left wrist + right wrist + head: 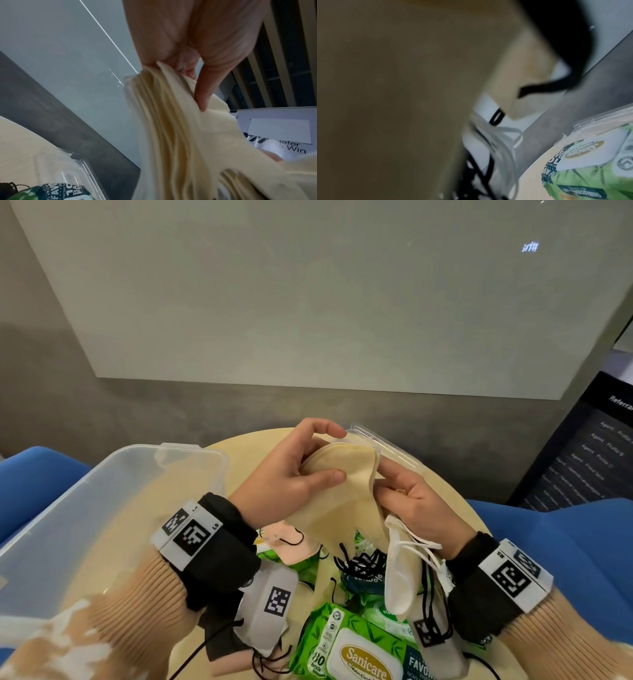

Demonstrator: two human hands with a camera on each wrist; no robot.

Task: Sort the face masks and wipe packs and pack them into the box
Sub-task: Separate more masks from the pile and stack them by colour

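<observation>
The left hand (pixel 294 470) pinches the top of a stack of cream masks (pixel 342 491), raised above the middle of the tabletop (pixel 239 446). The right hand (pixel 407 501) grasps the stack's right edge, with a white mask (pixel 400 577) hanging from its palm. The clear box (pixel 102 508) stands at the left edge; wipe packs (pixel 359 648) lie at the near edge. Advice: square the stack's edges, tuck in the ear loops, then lower the masks flat into the box
</observation>
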